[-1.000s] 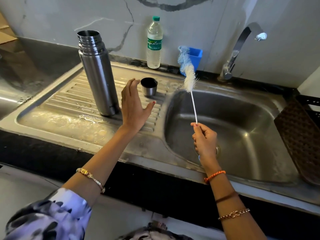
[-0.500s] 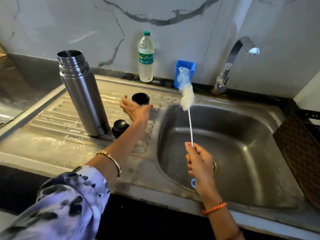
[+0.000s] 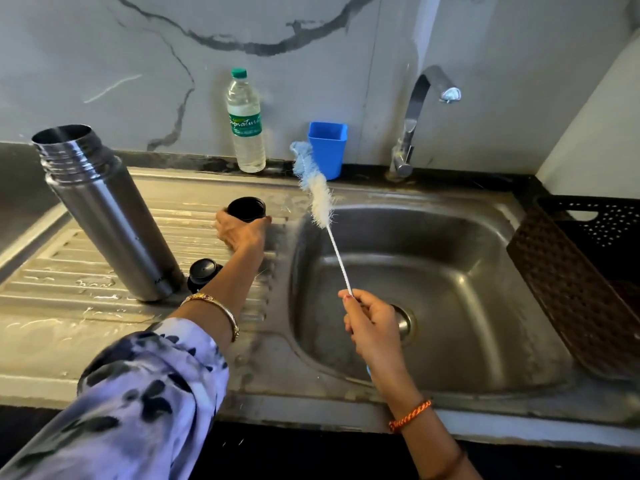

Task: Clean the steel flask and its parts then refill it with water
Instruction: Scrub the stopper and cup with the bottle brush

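Note:
The open steel flask (image 3: pixel 104 209) stands upright on the ribbed drainboard (image 3: pixel 69 271) at the left. Its black stopper (image 3: pixel 203 271) lies just right of the flask's base. My left hand (image 3: pixel 240 232) grips the flask's steel cup lid (image 3: pixel 246 208), which stands mouth up on the drainboard near the basin. My right hand (image 3: pixel 369 323) holds the thin white handle of a bottle brush (image 3: pixel 320 199) over the sink basin (image 3: pixel 450 289); its blue and white bristles point up and away.
A plastic water bottle (image 3: pixel 245 123) and a blue plastic cup (image 3: pixel 327 147) stand against the marble wall. The tap (image 3: pixel 419 112) rises behind the basin. A dark brown basket (image 3: pixel 581 285) leans at the sink's right edge.
My left hand moved from beside the flask forward to the cup lid and closed round it. The right hand kept the brush upright over the basin. The camera view dipped lower.

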